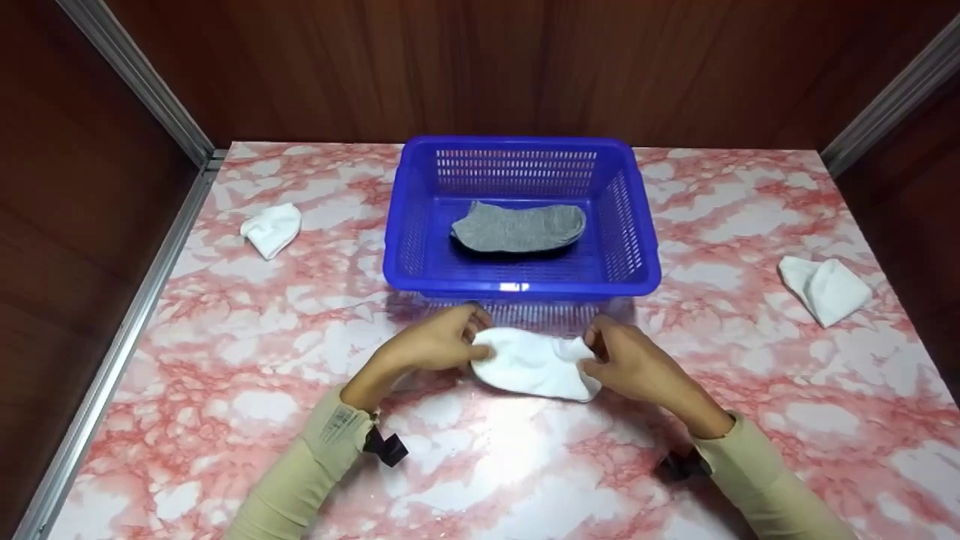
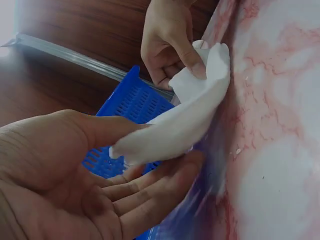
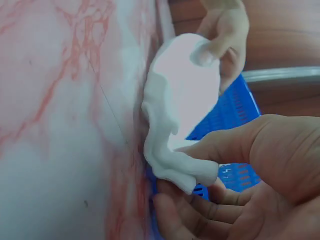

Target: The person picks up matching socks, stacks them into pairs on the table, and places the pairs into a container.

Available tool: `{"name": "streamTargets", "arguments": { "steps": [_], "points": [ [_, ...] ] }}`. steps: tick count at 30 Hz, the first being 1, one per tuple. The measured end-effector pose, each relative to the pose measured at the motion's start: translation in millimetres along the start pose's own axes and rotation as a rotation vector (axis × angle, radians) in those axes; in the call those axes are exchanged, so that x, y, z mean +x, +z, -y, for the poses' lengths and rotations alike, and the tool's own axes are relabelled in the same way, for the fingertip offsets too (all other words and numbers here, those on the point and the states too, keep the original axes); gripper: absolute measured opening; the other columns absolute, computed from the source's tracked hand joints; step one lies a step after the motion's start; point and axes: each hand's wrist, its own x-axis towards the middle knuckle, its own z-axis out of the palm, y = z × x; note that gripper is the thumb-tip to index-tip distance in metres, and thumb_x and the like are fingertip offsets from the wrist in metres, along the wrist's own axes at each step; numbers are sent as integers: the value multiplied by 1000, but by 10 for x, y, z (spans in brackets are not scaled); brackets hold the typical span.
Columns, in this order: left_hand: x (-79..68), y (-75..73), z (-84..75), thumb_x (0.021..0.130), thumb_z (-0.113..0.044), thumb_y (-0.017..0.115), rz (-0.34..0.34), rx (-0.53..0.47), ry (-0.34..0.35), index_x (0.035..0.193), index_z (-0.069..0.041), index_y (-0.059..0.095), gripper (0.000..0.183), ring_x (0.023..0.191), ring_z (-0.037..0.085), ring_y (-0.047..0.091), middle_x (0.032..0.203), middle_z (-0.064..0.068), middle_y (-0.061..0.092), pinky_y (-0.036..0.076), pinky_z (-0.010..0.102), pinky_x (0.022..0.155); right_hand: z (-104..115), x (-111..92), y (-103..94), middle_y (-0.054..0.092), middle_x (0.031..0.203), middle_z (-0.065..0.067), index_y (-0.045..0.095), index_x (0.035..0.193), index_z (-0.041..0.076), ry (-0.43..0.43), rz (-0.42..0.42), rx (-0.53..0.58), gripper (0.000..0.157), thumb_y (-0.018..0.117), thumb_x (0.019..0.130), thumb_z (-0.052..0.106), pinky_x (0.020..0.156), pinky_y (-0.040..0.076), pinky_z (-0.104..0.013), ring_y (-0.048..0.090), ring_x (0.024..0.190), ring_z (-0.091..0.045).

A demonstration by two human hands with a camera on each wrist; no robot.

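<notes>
Between the two hands a white sock (image 1: 531,363) is stretched out sideways, just in front of the basket. My left hand (image 1: 435,341) pinches its left end between thumb and fingers; in the left wrist view the thumb lies on top of the sock (image 2: 170,130). At the other end, my right hand (image 1: 630,364) pinches the bunched opening, which shows as folded cuff layers in the right wrist view. Behind the hands stands a blue plastic basket (image 1: 517,286). Grey socks (image 1: 517,228) lie flat inside it, with something dark beneath them.
A folded white sock (image 1: 273,229) lies on the marbled red-and-white table at the left. Another white folded sock (image 1: 826,289) lies at the right. Dark wooden panels (image 1: 525,67) with metal edging enclose the back and sides.
</notes>
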Motion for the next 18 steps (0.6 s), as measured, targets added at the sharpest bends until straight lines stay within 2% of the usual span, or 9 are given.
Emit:
{"name": "streamTargets", "arguments": {
  "steps": [2, 5, 9, 11, 14, 18],
  "points": [
    [22, -4, 22, 96, -13, 71, 7, -45, 3, 128, 3, 67, 36, 72, 12, 65, 97, 10, 73, 60, 28, 71, -12, 11, -25, 58, 83, -4, 59, 108, 0, 1, -1, 10, 24, 72, 88, 7, 69, 43, -30, 53, 77, -17],
    [46, -11, 55, 94, -8, 70, 2, -48, 1, 116, 3, 76, 25, 69, 10, 65, 89, 7, 75, 60, 26, 66, -41, 35, -63, 60, 86, -6, 61, 114, -4, 11, 25, 33, 30, 74, 91, 10, 71, 45, -33, 54, 80, -18],
    [57, -22, 120, 89, -5, 75, -40, -47, -47, 105, -1, 80, 18, 67, 8, 62, 80, 0, 69, 55, 22, 63, -98, 70, -98, 58, 86, -5, 62, 110, -2, 31, 80, 123, 25, 75, 94, 12, 70, 46, -32, 53, 80, -18],
    [60, -25, 143, 88, -4, 76, -51, -89, -87, 107, 0, 80, 20, 64, 8, 65, 80, 1, 68, 59, 25, 63, -143, 82, -108, 59, 88, -5, 63, 110, -1, 42, 94, 195, 25, 76, 94, 12, 69, 48, -29, 55, 81, -18],
    [52, -36, 158, 89, -5, 77, -62, -95, -121, 107, 0, 79, 20, 59, 10, 68, 79, 1, 68, 63, 28, 62, -189, 97, -103, 59, 90, -4, 64, 108, 0, 57, 89, 285, 24, 78, 92, 11, 68, 50, -25, 56, 83, -19],
    [54, -61, 155, 90, -12, 77, -80, 24, -66, 105, -3, 81, 18, 69, 8, 63, 79, 0, 70, 56, 23, 67, -207, 93, -72, 62, 95, -6, 67, 108, 1, 66, 44, 320, 23, 79, 92, 14, 77, 52, -25, 57, 88, -20]
  ]
}}
